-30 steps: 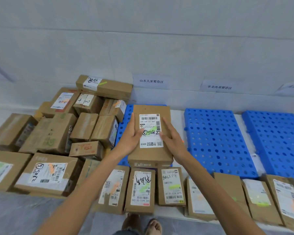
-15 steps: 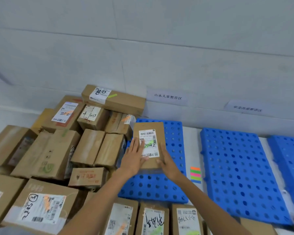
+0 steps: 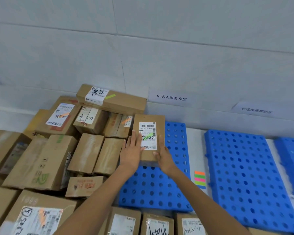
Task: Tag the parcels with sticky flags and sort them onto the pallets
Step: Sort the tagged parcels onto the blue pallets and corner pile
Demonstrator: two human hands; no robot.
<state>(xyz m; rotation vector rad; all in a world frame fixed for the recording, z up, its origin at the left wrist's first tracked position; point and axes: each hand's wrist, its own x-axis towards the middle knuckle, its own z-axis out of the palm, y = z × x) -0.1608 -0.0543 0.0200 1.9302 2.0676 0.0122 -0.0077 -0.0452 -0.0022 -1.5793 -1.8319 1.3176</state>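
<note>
A: What's on the L side?
B: A pile of parcels [image 3: 58,150], brown cartons stacked back to the wall. Several labels carry orange or green flags.

A: And your hands?
B: Your left hand [image 3: 131,153] lies flat on the L edge of the tagged parcel [image 3: 148,138]. Fingers are straight, not curled round it.

A: Where's that box exactly?
B: On the far L part of the left pallet [image 3: 153,189], label up, w/ a green flag across the label. Its L side is just beside the pile.

A: R hand?
B: Your right hand [image 3: 163,156] is on the box's R edge. Fingers run straight along the side, thumb on top near the front corner. It presses, no clamp.

A: Further R?
B: The sticky flags [image 3: 200,179], an orange/green/pink/yellow/blue pad, lie on the floor between the left pallet and the middle pallet [image 3: 244,167]. The right pallet [image 3: 292,150] is partly out of frame. A wall sign [image 3: 171,97] hangs behind the left pallet.
</note>
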